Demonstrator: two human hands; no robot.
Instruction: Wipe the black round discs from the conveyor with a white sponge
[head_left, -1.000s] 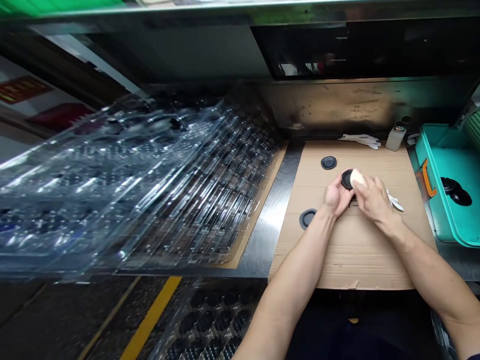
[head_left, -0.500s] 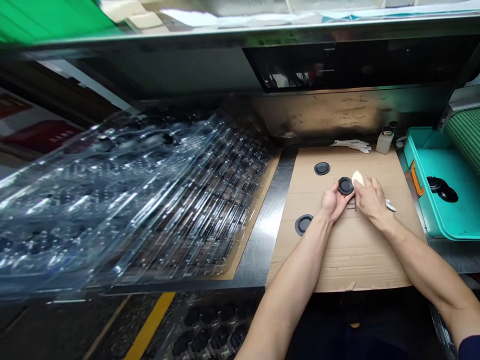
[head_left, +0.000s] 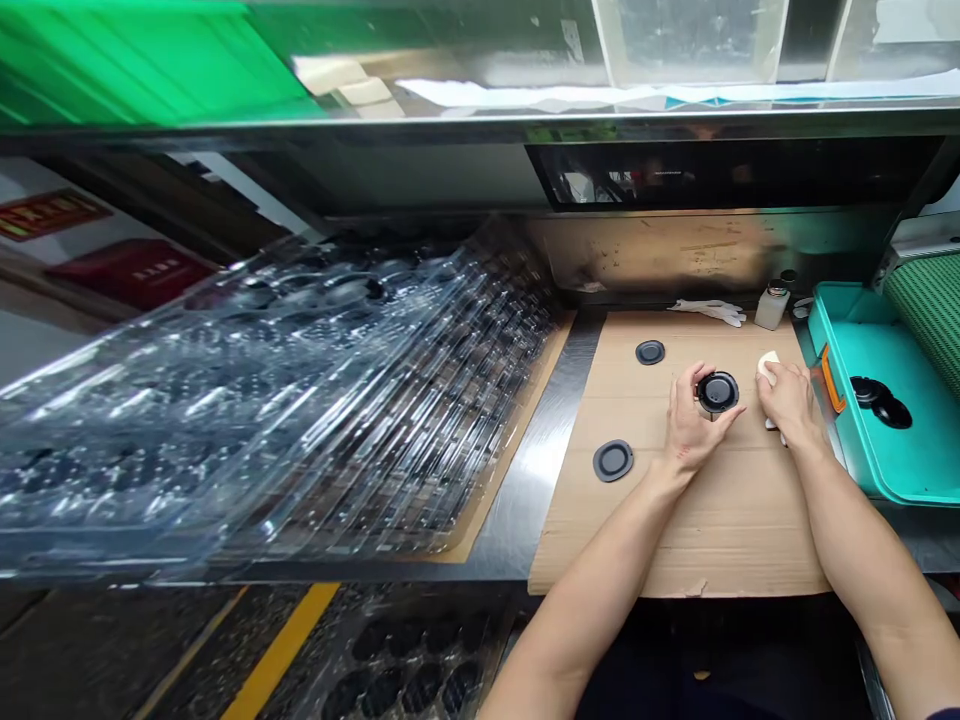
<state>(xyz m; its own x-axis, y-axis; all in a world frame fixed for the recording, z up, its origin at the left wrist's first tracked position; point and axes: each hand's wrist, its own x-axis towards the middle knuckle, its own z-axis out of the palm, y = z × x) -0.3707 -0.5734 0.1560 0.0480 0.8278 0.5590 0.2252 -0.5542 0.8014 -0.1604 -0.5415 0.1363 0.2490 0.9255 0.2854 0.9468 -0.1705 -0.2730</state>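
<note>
So the left hand has a round black plastic part by its rim, grip spread just as wide as the part, probably to leave the dished face uncovered. It's above the far half of the tan cardboard sheet, can't tell if touching. Face points up toward the wearer, and being round there's no real long axis. On the right, the right hand pinches a small off-white pad, far end poking out. Cardboard likely shields stuff from the bare metal tabletop.
</note>
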